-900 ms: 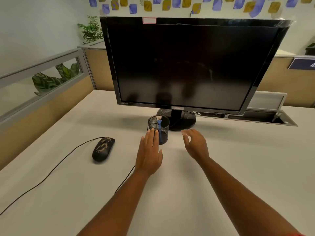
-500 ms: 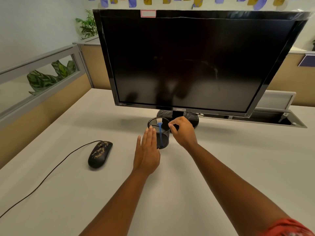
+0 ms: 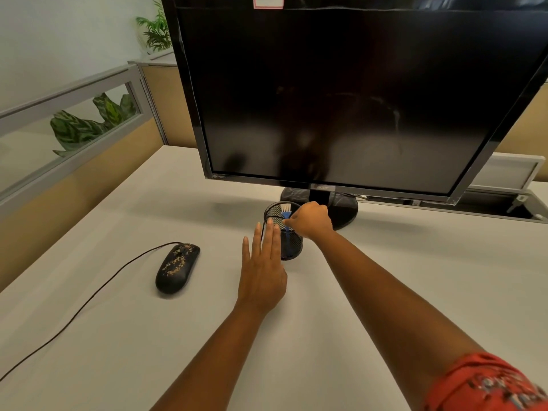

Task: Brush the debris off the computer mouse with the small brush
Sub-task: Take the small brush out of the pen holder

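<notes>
the task is barely begun: the right hand (image 3: 311,219) pinches the small blue brush (image 3: 286,216), which stands in the mesh cup (image 3: 293,244). the left hand (image 3: 264,271) stays flat, fingers straight, beside the cup. the mouse (image 3: 177,267), speckled with debris, lies unbrushed on the tabletop (image 3: 355,292).

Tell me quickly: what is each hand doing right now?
Left hand: open, fingers straight beside the mesh cup.
Right hand: closed, pinching the blue brush in the cup.
</notes>
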Motion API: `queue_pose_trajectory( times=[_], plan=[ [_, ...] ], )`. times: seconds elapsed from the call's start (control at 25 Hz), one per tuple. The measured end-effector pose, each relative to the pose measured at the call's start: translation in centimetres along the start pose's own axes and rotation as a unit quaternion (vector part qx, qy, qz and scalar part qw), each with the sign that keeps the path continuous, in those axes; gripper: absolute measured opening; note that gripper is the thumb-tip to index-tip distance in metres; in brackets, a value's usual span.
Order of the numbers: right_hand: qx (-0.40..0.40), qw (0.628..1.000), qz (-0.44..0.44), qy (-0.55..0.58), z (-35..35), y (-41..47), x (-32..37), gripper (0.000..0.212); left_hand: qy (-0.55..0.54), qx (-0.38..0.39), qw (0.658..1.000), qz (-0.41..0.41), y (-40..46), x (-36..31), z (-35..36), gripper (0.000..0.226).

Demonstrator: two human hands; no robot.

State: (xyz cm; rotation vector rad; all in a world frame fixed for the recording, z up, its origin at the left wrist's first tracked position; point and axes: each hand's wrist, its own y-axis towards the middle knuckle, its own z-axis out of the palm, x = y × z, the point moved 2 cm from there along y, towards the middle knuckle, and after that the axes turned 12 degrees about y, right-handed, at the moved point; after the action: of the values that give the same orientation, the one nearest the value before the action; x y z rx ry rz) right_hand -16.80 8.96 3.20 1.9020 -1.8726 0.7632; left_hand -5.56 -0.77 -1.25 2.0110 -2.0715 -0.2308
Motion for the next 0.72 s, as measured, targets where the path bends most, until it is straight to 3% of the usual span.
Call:
queue_pose_trajectory(
  times=[0.12, 0.44, 0.72],
  plan=[
    [0.003, 1.000, 0.011, -0.007, 0.4, 0.7, 0.1, 0.045, -0.009, -0.005, 1.000, 0.000, 0.1, -0.1, 0.0, 0.076],
    [0.010, 0.991, 0.063, 0.120, 1.5, 1.5, 0.1, 0.042, 0.004, 0.028, 1.000, -0.007, 0.2, -0.1, 0.0, 0.073],
    [-0.020, 0.991, 0.045, 0.123, 1.7, 1.3, 0.1, 0.036, 0.021, 0.043, 0.999, -0.006, 0.1, 0.1, -0.4, 0.072]
  ],
)
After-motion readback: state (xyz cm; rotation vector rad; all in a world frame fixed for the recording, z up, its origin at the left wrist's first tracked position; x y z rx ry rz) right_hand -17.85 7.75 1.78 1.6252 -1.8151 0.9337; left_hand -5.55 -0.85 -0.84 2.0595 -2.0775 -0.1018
